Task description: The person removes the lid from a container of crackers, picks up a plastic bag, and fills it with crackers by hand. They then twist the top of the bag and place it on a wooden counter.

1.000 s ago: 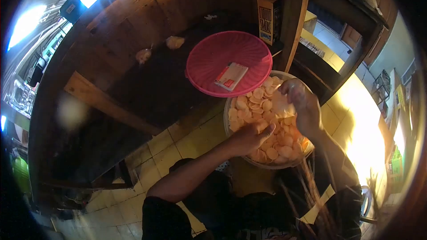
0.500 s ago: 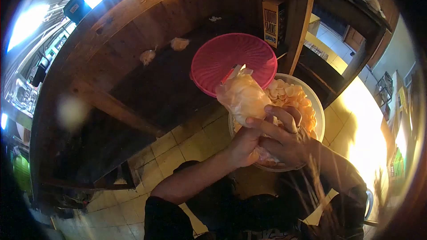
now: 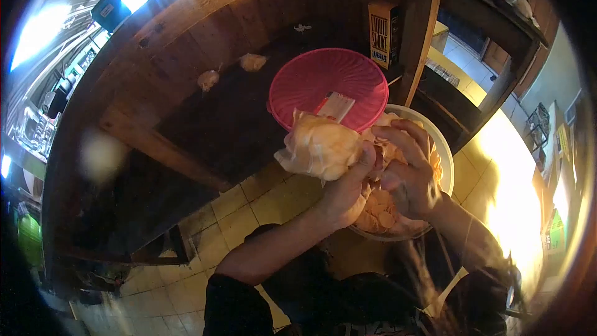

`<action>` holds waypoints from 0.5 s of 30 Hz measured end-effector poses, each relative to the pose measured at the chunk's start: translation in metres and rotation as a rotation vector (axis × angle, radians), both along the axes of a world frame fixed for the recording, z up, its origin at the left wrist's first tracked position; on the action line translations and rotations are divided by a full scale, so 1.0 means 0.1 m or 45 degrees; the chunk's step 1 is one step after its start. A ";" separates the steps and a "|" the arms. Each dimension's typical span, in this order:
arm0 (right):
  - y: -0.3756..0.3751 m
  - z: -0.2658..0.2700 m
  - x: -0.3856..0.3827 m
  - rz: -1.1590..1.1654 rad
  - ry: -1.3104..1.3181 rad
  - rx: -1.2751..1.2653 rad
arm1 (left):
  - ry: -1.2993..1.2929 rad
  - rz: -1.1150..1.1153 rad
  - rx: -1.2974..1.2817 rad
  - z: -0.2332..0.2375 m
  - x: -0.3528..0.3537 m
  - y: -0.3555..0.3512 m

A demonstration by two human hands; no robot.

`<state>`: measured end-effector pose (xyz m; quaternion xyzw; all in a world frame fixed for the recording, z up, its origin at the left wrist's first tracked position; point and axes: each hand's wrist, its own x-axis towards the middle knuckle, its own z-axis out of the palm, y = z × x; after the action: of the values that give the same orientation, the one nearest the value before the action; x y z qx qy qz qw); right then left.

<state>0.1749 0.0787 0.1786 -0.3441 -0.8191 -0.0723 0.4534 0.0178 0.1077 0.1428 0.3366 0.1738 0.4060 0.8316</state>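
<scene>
A clear plastic bag of pale round chips (image 3: 323,148) is gripped near its neck by my left hand (image 3: 345,202), and its full end points up and left. My right hand (image 3: 415,177) is just right of the bag's neck, fingers curved and apart, with no object visible in it. Beneath both hands is a round tub (image 3: 449,162) with a pale rim, holding many loose chips (image 3: 379,210). A pink ridged lid (image 3: 323,74) lies behind the tub. On the lid rests a small white and red packet (image 3: 336,106), partly hidden by the bag.
A Liquid Smoke box (image 3: 382,34) stands upright at the back, beside a wooden post (image 3: 423,37). Two small filled bags (image 3: 252,62) lie on the dark wooden surface (image 3: 211,118). Tiled floor (image 3: 236,221) shows below its edge.
The bag has tipped left and down in my left hand. My right hand has come away from it and its fingers have spread. More of the packet on the lid now shows.
</scene>
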 end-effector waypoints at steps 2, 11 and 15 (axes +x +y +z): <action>-0.02 0.04 0.04 0.000 0.111 -0.208 | -0.036 0.028 0.066 0.08 0.02 -0.02; -0.11 -0.06 0.14 0.073 0.549 -1.010 | 0.392 -0.088 0.338 0.23 -0.02 -0.07; -0.10 -0.10 0.24 0.539 0.901 -1.301 | -0.087 -0.355 0.046 0.16 -0.10 -0.02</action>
<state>0.1987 0.0684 0.1688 -0.3504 -0.6018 0.5343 0.4792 0.0081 0.1053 0.1585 0.3583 0.0898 0.3007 0.8793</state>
